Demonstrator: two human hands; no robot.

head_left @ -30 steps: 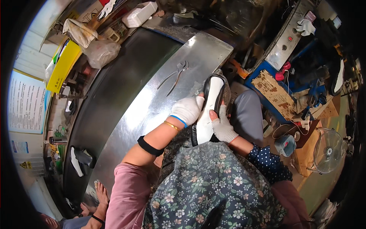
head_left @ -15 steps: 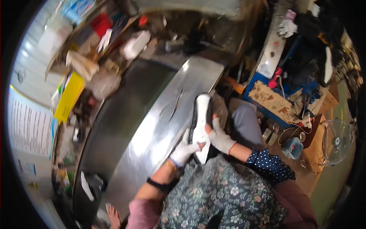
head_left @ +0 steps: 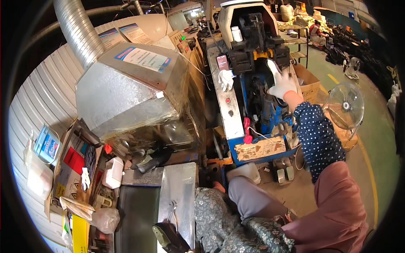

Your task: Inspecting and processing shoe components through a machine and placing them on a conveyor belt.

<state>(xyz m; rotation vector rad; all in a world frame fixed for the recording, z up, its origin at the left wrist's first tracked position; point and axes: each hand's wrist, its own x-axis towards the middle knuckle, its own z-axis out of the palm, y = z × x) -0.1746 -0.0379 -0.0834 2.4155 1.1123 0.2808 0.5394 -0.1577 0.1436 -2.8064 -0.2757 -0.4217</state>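
My right hand (head_left: 283,86), in a white glove with bare fingertips, reaches to the machine at the upper right. It is closed around a dark shoe with a white sole (head_left: 273,66); the hand covers the shoe's middle, and its dark edge shows below the palm. My left hand is out of sight. At the lower edge, another dark shoe (head_left: 171,238) with a pale greenish inside lies tilted over the metal plate (head_left: 179,181). Beside it on the plate rests a thin curved metal tool (head_left: 174,213).
The black and blue machine (head_left: 255,55) stands ahead, with a white glove (head_left: 226,80) and a pink handheld fan (head_left: 247,130) on its near side. A large metal hood (head_left: 126,92) rises at the left. A floor fan (head_left: 346,105) stands right of my sleeve.
My view has swung right and up toward the machine. Both hands held a white-soled shoe before; now my right hand grips a shoe at the machine, and my left has left the view.
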